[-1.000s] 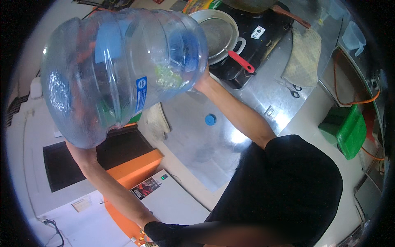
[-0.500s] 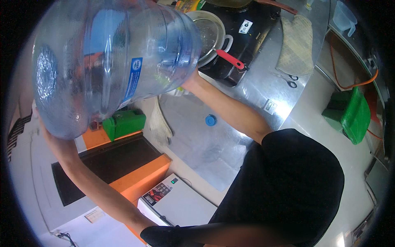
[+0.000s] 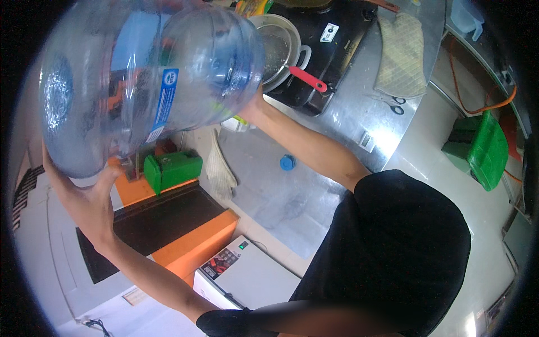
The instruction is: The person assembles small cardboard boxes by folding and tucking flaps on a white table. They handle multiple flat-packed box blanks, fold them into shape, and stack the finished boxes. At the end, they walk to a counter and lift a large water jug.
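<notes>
A big clear-blue plastic water jug (image 3: 191,73) is held up on its side above the counter. My left hand (image 3: 90,191) grips it from below at its left end, the thumb showing against the underside and the other fingers hidden behind the plastic. At the jug's right end my right hand (image 3: 251,109) supports it from beneath, its fingers mostly covered by the jug. A blue label (image 3: 165,98) is stuck on the jug's side. Below, apart from both hands, a round blue cap (image 3: 287,163) lies on the steel counter (image 3: 269,196).
On the black stove (image 3: 323,73), a pot (image 3: 300,53) holds a strainer with a red handle (image 3: 306,78). A quilted mitt (image 3: 401,56) and scissors (image 3: 397,106) lie to the right. A green box (image 3: 174,171) and a pale glove (image 3: 219,171) sit left; a white appliance (image 3: 252,275) stands nearer.
The jug has shifted slightly left and up, both hands moving with it. My left thumb now shows at the jug's underside.
</notes>
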